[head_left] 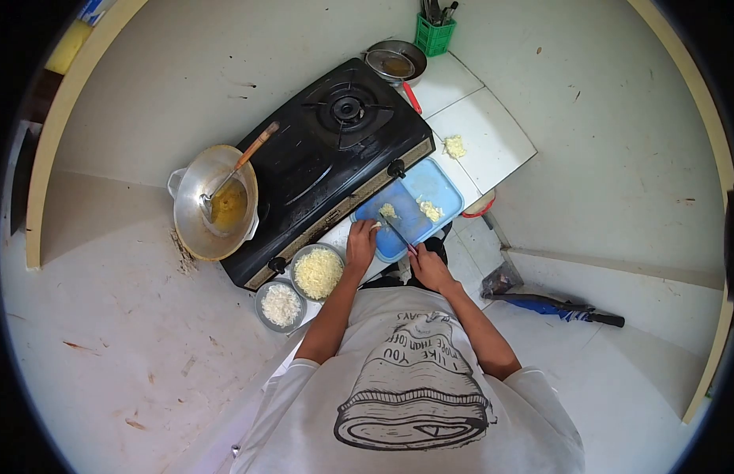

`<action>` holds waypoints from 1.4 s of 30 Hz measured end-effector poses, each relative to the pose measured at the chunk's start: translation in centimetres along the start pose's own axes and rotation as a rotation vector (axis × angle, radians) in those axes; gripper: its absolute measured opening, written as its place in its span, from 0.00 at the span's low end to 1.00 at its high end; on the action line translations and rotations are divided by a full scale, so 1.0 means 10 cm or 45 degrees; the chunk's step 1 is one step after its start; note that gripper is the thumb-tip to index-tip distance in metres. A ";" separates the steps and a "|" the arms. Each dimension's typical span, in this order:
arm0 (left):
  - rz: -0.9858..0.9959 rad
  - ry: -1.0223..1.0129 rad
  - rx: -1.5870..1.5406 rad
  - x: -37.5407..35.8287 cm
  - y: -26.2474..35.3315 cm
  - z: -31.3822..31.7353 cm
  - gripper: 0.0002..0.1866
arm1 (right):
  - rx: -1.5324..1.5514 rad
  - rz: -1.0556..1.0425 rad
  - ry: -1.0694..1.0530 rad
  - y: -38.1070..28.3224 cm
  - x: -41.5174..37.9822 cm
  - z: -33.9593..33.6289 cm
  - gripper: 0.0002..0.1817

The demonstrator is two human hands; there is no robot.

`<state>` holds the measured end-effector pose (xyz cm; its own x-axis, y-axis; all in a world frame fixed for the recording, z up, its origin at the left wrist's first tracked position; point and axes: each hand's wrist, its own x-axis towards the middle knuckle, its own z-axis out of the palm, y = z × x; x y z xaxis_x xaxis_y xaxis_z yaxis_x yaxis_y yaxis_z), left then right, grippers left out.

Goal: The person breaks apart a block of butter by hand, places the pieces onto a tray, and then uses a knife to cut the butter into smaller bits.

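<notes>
Shirt (414, 371) nearest, knife (397, 235) over board (414, 225) beyond.
Right hand (432, 268) clamped on its handle (412, 250), the best hold; likely light, stiff. Left hand (361, 246) by pale bits (389, 211); cannot tell if fingers grip.

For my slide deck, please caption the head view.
Knife in the right hand, left hand close by, pale pieces on a blue tray beside a black stove.

Knife handle (412, 250) mostly hidden by right hand (432, 270), centre. Yellow item (67, 47), upper left, cut off by dark border; unidentifiable.
</notes>
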<state>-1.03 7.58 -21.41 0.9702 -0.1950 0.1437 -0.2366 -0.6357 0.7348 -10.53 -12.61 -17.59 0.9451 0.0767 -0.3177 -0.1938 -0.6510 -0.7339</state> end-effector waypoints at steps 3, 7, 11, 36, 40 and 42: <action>0.055 0.019 0.019 0.00 0.00 0.01 0.04 | -0.059 -0.028 0.030 -0.02 -0.01 0.01 0.18; 0.133 0.054 0.040 0.00 -0.05 0.03 0.05 | -0.153 0.002 0.003 -0.05 0.01 0.00 0.18; 0.088 0.060 0.057 0.01 -0.01 0.00 0.03 | -0.200 -0.032 0.012 -0.06 0.01 0.02 0.19; 0.175 -0.009 0.040 0.09 0.01 -0.07 0.05 | -0.411 -0.079 0.023 -0.17 0.09 0.07 0.20; 0.145 -0.032 0.039 0.09 -0.04 -0.02 0.05 | -0.507 -0.146 0.058 -0.12 0.23 0.20 0.19; 0.133 -0.032 0.037 0.08 -0.05 -0.02 0.05 | -0.537 -0.150 0.062 -0.12 0.28 0.26 0.18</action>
<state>-0.13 7.92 -21.54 0.9388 -0.2797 0.2012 -0.3378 -0.6324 0.6971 -8.32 -9.69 -19.19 0.9676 0.1397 -0.2105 0.0308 -0.8922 -0.4506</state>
